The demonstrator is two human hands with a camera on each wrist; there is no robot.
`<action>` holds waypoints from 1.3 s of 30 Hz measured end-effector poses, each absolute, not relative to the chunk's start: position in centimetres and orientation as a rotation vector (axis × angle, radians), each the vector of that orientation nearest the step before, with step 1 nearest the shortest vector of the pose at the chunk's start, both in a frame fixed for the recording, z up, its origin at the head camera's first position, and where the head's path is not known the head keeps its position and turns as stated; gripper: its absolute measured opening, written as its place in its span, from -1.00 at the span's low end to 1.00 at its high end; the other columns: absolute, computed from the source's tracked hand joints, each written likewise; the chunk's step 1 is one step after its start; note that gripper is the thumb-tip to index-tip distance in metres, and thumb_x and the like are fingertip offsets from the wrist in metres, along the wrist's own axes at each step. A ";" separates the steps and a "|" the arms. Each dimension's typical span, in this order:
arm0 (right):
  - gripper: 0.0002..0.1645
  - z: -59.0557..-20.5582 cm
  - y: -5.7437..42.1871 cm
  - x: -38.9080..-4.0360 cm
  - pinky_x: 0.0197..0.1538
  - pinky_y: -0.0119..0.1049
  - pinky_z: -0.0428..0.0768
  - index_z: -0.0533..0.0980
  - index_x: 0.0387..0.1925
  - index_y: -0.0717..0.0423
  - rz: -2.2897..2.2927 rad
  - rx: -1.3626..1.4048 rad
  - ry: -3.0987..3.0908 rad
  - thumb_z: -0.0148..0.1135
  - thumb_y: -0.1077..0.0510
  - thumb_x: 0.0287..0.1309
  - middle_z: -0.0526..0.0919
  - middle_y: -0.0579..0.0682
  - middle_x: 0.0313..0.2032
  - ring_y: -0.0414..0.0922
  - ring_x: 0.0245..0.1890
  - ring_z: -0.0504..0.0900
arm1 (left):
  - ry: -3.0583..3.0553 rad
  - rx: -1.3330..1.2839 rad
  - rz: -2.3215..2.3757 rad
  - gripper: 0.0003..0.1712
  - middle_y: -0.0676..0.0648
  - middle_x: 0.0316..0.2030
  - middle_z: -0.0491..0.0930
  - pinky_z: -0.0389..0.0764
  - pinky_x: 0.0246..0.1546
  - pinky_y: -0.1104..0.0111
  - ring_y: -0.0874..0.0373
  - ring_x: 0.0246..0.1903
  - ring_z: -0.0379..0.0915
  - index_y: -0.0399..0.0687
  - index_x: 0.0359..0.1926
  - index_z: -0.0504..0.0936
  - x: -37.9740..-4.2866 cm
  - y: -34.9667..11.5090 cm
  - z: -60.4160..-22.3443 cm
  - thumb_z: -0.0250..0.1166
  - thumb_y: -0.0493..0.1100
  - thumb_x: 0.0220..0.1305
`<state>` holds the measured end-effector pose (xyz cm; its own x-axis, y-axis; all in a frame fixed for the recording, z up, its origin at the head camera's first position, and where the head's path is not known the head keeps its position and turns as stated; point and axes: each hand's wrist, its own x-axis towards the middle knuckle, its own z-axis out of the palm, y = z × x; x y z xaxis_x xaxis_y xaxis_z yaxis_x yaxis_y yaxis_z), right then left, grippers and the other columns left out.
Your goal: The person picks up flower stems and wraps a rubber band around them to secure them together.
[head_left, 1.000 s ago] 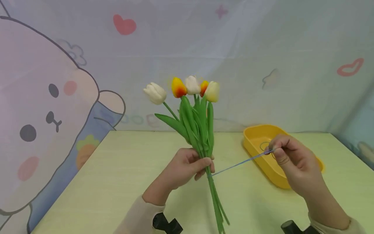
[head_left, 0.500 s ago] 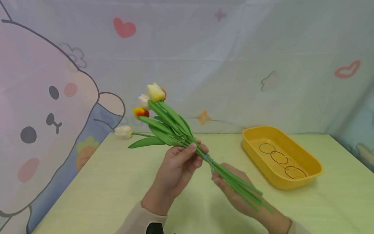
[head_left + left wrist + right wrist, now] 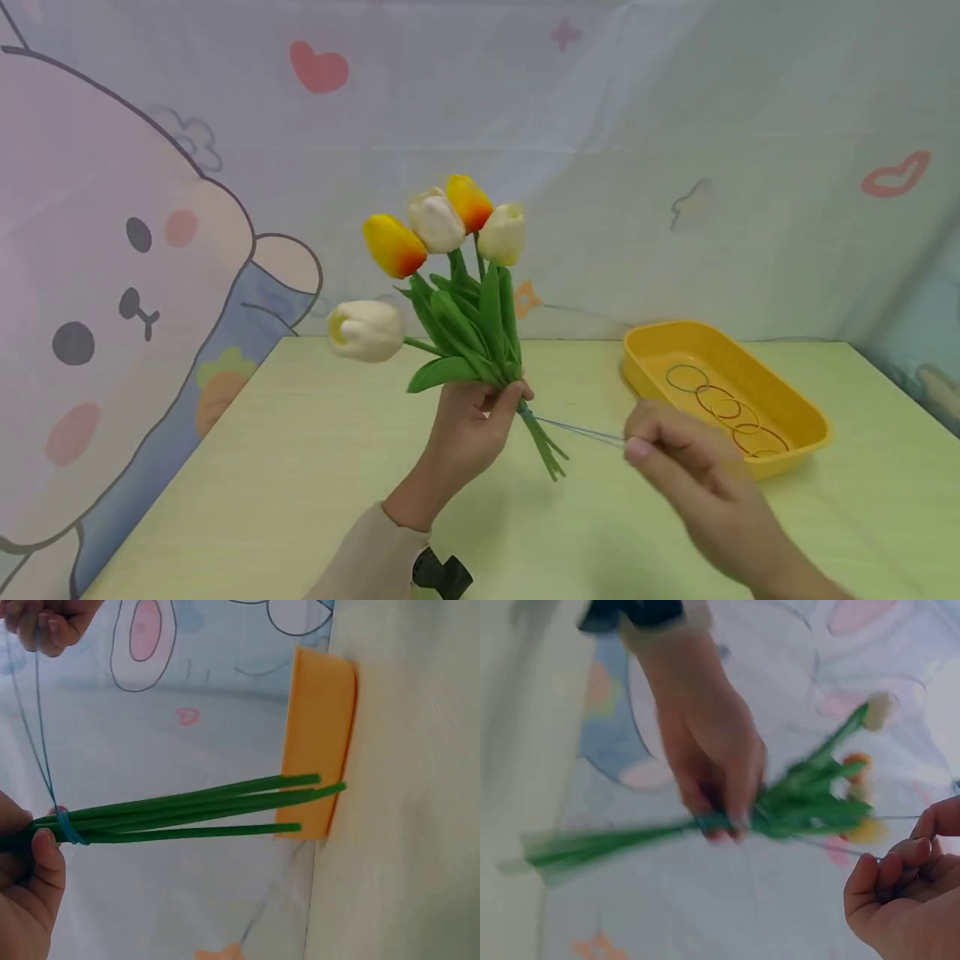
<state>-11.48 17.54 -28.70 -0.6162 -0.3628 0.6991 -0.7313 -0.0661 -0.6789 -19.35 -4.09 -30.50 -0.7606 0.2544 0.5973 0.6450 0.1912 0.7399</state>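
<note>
My left hand grips a bunch of tulips by the upper stems, the white and yellow-orange heads leaning up and left. One white tulip sticks out low to the left. Just below the left thumb, a blue rubber band is wound around the green stems. From there a loop of it stretches in two strands to my right hand, whose curled fingers and thumb hold its end. In the right wrist view the bunch is blurred, and the right hand shows at the right edge.
A yellow tray stands at the right of the pale table, with several coloured rubber bands lying in it. A cloth backdrop with cartoon prints hangs behind the table.
The bunch tilted far left, then swung back more upright. My right hand came from over the tray to beneath the stems, then drew away rightward, stretching the band. Coils now circle the stems.
</note>
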 end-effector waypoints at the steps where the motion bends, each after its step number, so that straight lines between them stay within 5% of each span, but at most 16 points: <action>1: -0.66 -28.3 18.3 -11.8 -0.34 -0.32 0.31 0.40 -0.32 0.24 1.705 1.191 -1.863 -0.17 0.64 0.22 0.38 -0.01 -0.38 -0.14 -0.33 0.36 | -2.185 -0.852 -1.595 -0.79 -0.14 -0.19 0.66 0.48 -0.47 0.46 0.24 -0.46 0.46 -0.21 -0.38 0.68 -19.3 -4.2 -30.4 0.16 -0.32 0.36; 8: -0.76 -28.0 20.8 -14.8 -0.36 -0.31 0.18 0.37 -0.41 0.34 1.659 1.315 -1.664 -0.15 0.60 0.25 0.34 0.01 -0.44 -0.16 -0.40 0.29 | -2.078 -1.278 -2.152 -0.72 0.01 -0.56 0.54 0.27 -0.61 0.50 0.29 -0.67 0.22 -0.43 -0.34 0.58 -18.5 -5.0 -29.1 0.12 -0.24 0.39; 12: -0.77 -29.3 19.9 -16.0 -0.45 -0.36 0.23 0.36 -0.40 0.31 1.611 1.336 -1.740 -0.12 0.58 0.26 0.30 -0.02 -0.48 -0.19 -0.45 0.27 | -1.716 -1.412 -2.589 -0.84 0.09 -0.45 0.63 0.30 -0.58 0.59 0.34 -0.60 0.30 -0.23 -0.23 0.55 -17.9 -5.1 -28.8 0.13 -0.20 0.40; 18: -0.79 -31.9 16.5 -15.8 -0.31 -0.38 0.42 0.42 -0.30 0.27 1.729 1.237 -1.936 -0.13 0.50 0.35 0.45 -0.13 -0.35 -0.21 -0.34 0.39 | -1.371 -1.196 -2.861 -0.89 0.06 -0.32 0.66 0.43 -0.43 0.61 0.38 -0.48 0.44 -0.04 -0.19 0.56 -17.1 -4.7 -28.5 0.19 -0.12 0.38; 24: -0.70 -33.6 13.0 -13.4 0.06 -0.40 0.54 0.44 0.02 0.28 1.897 1.103 -1.977 -0.09 0.48 0.33 0.57 -0.17 -0.04 -0.23 -0.03 0.55 | -1.424 -0.906 -2.714 -0.90 0.08 -0.27 0.67 0.53 -0.30 0.53 0.29 -0.43 0.48 -0.05 -0.17 0.55 -17.0 -3.9 -28.7 0.10 -0.20 0.44; 29: -0.47 -34.0 11.6 -11.7 0.16 -0.35 0.51 0.29 0.28 0.32 1.949 1.172 -1.918 -0.10 0.55 0.29 0.46 -0.08 0.20 -0.19 0.18 0.48 | -1.667 -0.760 -2.337 -0.87 -0.04 -0.28 0.68 0.58 -0.30 0.43 0.24 -0.50 0.48 -0.27 -0.16 0.56 -17.4 -3.5 -29.2 0.12 -0.28 0.41; 34: -0.62 -32.7 12.6 -11.2 0.09 -0.38 0.55 0.44 0.11 0.26 1.921 1.002 -1.968 -0.08 0.50 0.33 0.60 -0.03 0.01 -0.17 0.03 0.59 | -1.955 -0.794 -1.966 -0.81 -0.26 -0.29 0.64 0.58 -0.36 0.37 0.23 -0.54 0.40 -0.38 -0.23 0.60 -17.6 -3.5 -29.4 0.11 -0.31 0.40; 39: -0.68 -31.6 14.4 -12.3 -0.09 -0.40 0.61 0.49 -0.15 0.27 1.937 1.005 -1.832 -0.14 0.57 0.29 0.60 -0.08 -0.26 -0.16 -0.27 0.60 | -2.248 -0.836 -1.782 -0.76 -0.14 -0.19 0.68 0.55 -0.21 0.35 0.19 -0.25 0.51 -0.22 -0.37 0.67 -17.6 -3.5 -29.2 0.16 -0.21 0.40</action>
